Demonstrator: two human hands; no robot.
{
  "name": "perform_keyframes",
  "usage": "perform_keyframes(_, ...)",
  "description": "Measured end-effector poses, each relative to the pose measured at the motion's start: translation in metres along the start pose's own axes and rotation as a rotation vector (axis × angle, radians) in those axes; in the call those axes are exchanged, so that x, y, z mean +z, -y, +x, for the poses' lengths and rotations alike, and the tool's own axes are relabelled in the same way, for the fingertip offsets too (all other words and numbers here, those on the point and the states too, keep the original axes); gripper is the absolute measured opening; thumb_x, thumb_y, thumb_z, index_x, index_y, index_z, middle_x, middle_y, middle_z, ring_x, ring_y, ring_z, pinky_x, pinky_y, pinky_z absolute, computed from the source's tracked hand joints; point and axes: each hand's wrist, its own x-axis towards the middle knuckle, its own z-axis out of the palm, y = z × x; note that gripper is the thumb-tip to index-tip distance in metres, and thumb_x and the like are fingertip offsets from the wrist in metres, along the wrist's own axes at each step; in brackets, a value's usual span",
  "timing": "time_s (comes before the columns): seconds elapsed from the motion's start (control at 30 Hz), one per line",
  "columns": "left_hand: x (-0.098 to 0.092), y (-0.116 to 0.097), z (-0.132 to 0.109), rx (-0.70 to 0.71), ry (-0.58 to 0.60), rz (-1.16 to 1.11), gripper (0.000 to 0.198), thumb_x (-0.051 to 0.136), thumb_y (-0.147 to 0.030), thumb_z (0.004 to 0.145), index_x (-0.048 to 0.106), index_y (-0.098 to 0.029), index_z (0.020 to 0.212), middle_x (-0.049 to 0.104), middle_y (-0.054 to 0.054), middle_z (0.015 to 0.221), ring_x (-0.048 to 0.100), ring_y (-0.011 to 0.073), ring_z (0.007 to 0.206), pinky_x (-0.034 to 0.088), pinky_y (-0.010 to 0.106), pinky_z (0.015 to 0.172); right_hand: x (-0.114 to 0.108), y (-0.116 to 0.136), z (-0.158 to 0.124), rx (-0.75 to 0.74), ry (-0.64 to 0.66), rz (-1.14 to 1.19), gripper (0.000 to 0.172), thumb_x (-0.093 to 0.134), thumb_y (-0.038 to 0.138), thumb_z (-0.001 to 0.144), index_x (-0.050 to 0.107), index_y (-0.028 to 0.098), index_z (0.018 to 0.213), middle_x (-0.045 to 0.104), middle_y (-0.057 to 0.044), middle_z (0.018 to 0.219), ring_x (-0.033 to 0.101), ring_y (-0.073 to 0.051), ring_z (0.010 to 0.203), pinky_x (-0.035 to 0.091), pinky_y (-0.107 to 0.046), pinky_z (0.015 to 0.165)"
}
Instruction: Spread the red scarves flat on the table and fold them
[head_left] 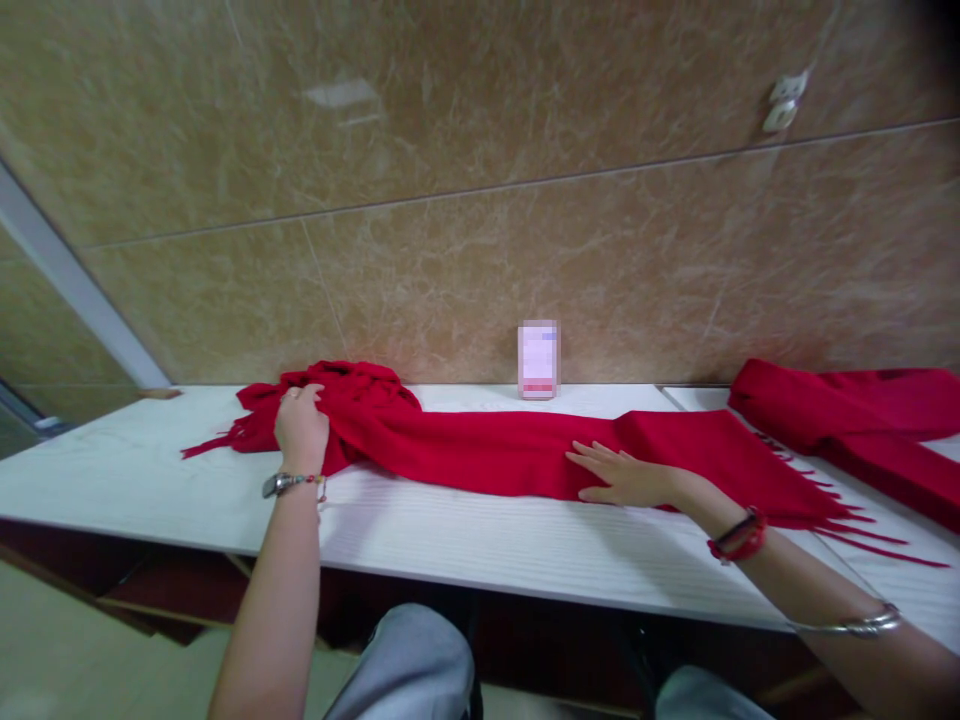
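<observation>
A long red scarf (495, 445) with fringed ends lies stretched along a white table (465, 545). Its left end is bunched in a heap. My left hand (301, 428) is closed on that bunched cloth, a watch on the wrist. My right hand (626, 474) lies flat on the scarf's middle part, fingers stretched out and pointing left, pressing the cloth down. A red band sits on that wrist and a bangle further up the arm.
A second red scarf (862, 415) lies at the table's right end. A small card (538, 359) stands against the marble wall behind the scarf. My knees show under the table's front edge.
</observation>
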Motion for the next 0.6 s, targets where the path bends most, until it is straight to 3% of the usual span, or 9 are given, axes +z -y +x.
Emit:
perform_keyframes(0.1,0.012,-0.012,-0.006,0.151,0.266,0.056,0.050,0.039,0.002,0.067,0.053,-0.013,0.113,0.055,0.013,0.106,0.051,0.0224,0.100,0.041,0.031,0.086,-0.002,0.005,0.000,-0.032,-0.068,-0.014,0.069,0.048,0.050,0.076,0.031,0.016,0.134,0.021,-0.013,0.142,0.014,-0.031,0.130,0.021,-0.049,0.102)
perform_keyframes(0.17,0.012,-0.032,-0.010,0.275,0.380,0.074,0.053,0.042,0.001,0.068,0.050,-0.014,0.117,0.050,0.013,0.116,0.044,0.0237,0.112,0.034,0.035,0.094,-0.006,0.014,-0.003,-0.099,-0.134,-0.027,0.065,0.050,0.043,0.076,0.034,0.016,0.133,0.025,-0.012,0.141,0.018,-0.028,0.130,0.022,-0.045,0.103)
perform_keyframes(0.27,0.000,-0.074,-0.026,0.508,0.498,-0.015,0.045,0.049,-0.011,0.073,0.050,-0.016,0.118,0.043,0.013,0.124,0.035,0.0259,0.119,0.026,0.038,0.100,-0.010,0.035,-0.007,-0.249,-0.227,-0.021,0.059,0.051,0.036,0.077,0.038,0.016,0.131,0.035,-0.011,0.137,0.031,-0.023,0.125,0.028,-0.036,0.102)
perform_keyframes(0.33,-0.010,-0.105,-0.043,0.737,0.636,-0.165,0.043,0.053,-0.023,0.075,0.049,-0.018,0.118,0.044,0.010,0.122,0.041,0.0221,0.113,0.030,0.031,0.098,-0.009,0.047,-0.007,-0.305,-0.269,-0.050,0.052,0.051,0.030,0.077,0.043,0.015,0.127,0.045,-0.011,0.129,0.042,-0.022,0.117,0.035,-0.033,0.097)
perform_keyframes(0.43,-0.019,-0.145,-0.073,1.017,0.878,-0.275,0.044,0.056,-0.025,0.074,0.049,-0.021,0.117,0.050,0.005,0.112,0.048,0.0175,0.104,0.037,0.025,0.090,0.000,0.055,-0.003,-0.304,-0.339,-0.141,0.044,0.047,0.017,0.077,0.050,0.015,0.121,0.056,-0.012,0.117,0.052,-0.022,0.105,0.043,-0.032,0.087)
perform_keyframes(0.5,-0.016,-0.161,-0.089,1.068,0.875,-0.244,0.039,0.053,-0.020,0.075,0.051,-0.019,0.114,0.053,0.007,0.108,0.051,0.0185,0.100,0.040,0.026,0.086,0.006,0.054,0.001,-0.274,-0.383,-0.175,0.046,0.042,0.008,0.076,0.050,0.016,0.120,0.058,-0.011,0.114,0.056,-0.022,0.100,0.045,-0.031,0.083)
perform_keyframes(0.6,-0.005,-0.170,-0.098,1.053,0.749,-0.185,0.033,0.041,-0.007,0.077,0.054,-0.016,0.106,0.056,0.009,0.102,0.054,0.0194,0.094,0.043,0.028,0.079,0.010,0.048,0.003,-0.227,-0.435,-0.141,0.049,0.039,0.004,0.075,0.046,0.016,0.122,0.059,-0.010,0.113,0.058,-0.020,0.097,0.045,-0.030,0.081)
